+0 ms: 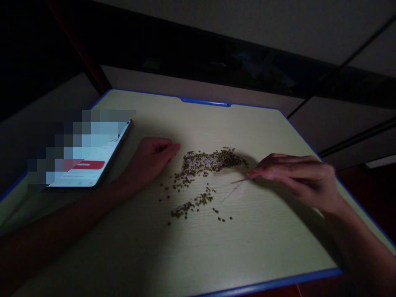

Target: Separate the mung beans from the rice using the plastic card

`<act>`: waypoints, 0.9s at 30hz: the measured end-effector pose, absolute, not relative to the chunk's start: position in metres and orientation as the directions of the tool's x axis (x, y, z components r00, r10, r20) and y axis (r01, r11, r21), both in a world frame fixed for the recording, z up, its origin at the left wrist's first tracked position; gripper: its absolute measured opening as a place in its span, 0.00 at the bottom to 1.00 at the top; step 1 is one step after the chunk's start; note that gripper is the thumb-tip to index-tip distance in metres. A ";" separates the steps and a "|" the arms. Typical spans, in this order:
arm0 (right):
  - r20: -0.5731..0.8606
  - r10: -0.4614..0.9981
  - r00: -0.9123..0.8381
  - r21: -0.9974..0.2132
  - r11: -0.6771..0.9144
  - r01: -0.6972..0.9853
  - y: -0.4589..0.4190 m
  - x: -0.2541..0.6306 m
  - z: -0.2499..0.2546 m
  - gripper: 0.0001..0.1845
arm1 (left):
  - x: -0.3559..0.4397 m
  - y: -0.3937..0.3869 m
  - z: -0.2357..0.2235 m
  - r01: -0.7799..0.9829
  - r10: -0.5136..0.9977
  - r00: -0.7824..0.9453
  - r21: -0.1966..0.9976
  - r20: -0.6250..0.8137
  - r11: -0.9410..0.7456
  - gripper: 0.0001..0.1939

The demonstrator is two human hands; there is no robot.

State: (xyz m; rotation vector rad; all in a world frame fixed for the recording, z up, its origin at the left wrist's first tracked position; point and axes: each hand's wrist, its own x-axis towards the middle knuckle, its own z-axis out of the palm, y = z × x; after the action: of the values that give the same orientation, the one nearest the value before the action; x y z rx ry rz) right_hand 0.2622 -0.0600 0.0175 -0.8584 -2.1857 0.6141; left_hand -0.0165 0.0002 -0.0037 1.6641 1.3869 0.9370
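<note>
My right hand [297, 177] pinches a thin pointed stick [239, 180], its tip aimed left and held just over the table. Whether it is a single stick or fine tweezers I cannot tell. A loose heap of small greenish-brown beans [213, 161], mixed with pale bits, lies between my hands. Nearer to me is a smaller scattered strip of the same beans [193, 205], with several strays around it. My left hand [157, 154] rests closed on the table, left of the heap, thumb against curled fingers; what they hold, if anything, is hidden.
A tablet or large phone [83, 165] with a lit, partly blurred screen lies at the left. The pale wood-look table [247, 247] has a blue rim and a blue handle-like strip [206, 102] at its far edge. Dark-banded cabinet fronts [198, 82] stand behind it.
</note>
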 end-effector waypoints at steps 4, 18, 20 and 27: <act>0.336 0.935 -0.112 -0.729 0.334 0.598 -0.052 0.278 0.019 0.11 | -0.016 0.000 -0.002 0.432 0.990 0.132 0.896 0.045 -0.098 0.18; 0.033 0.975 -0.218 -0.856 0.141 0.498 -0.032 0.287 0.004 0.08 | -0.018 0.001 -0.004 0.431 0.988 0.142 0.895 0.060 -0.116 0.18; 0.022 0.970 -0.240 -0.861 0.141 0.489 -0.032 0.286 0.003 0.07 | -0.018 0.002 -0.004 0.434 0.988 0.142 0.893 0.061 -0.118 0.18; 0.004 0.971 -0.239 -0.843 0.132 0.522 -0.031 0.290 0.005 0.07 | -0.018 0.001 -0.005 0.439 0.989 0.135 0.891 0.059 -0.113 0.18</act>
State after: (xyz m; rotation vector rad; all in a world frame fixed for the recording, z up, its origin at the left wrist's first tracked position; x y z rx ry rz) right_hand 0.2901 -0.0305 0.0048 -1.4353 -1.8358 1.0023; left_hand -0.0176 0.0009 -0.0046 1.6645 1.4009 0.9292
